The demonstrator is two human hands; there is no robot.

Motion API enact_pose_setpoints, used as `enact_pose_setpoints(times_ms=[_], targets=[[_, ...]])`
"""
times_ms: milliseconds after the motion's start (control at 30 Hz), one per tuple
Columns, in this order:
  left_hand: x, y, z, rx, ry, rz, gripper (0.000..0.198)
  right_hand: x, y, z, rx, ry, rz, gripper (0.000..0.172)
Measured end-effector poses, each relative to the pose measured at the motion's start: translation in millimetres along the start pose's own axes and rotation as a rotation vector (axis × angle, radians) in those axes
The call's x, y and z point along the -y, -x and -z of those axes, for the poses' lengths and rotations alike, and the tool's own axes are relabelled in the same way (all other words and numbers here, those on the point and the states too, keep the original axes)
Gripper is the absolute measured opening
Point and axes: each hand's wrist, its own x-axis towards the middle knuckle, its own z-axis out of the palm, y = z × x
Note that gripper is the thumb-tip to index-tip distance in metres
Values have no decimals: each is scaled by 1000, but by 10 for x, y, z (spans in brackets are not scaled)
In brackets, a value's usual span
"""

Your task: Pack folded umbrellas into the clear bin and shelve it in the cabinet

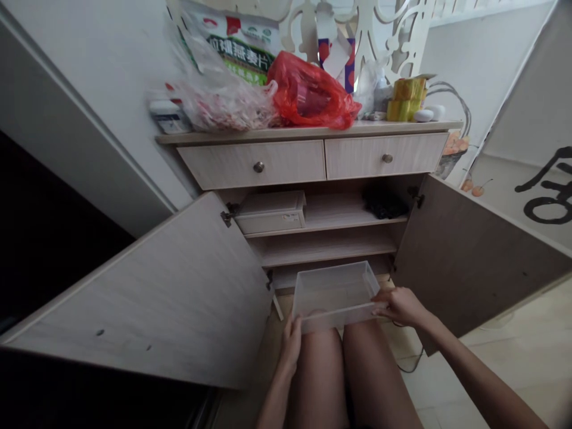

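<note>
A clear plastic box [335,292], open at the top with nothing visible inside, is held over my knees. At its near left corner, my left hand [292,342] grips the side. Fingers of my right hand [397,304] are closed on the near right corner. Just beyond the box stands a pale wooden cabinet [330,238] with both doors swung out. On its upper shelf are a white box [272,211] at the left and a black bundle [385,201] at the right.
The left door [156,304] and right door [482,256] flank my legs. Two shut drawers [252,167] lie above. The cabinet top carries a red plastic bag [308,92], an oatmeal bag [243,47], a white bottle [167,113] and yellow tape rolls [406,100]. A cable [415,360] lies on the floor.
</note>
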Motion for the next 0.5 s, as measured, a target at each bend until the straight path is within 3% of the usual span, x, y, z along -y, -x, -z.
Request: enact_pose_setpoints(times_ms=[100,167,233,367,500], targets=[[-16,6,26,66,67,63,33,-325,-444,211,-149,31,-144,34],[-33,6,46,84,75,85,35,-597,-885,356,-324,106,-271,34],[-58,6,64,113,82,112,39,-859,-1360,477,-410,210,-401,35],[-130,22,99,189,148,231,51,-1204,-2095,568,-358,248,-646,37],[-217,52,134,208,210,339,68,-1277,-2377,465,-339,77,-847,29]])
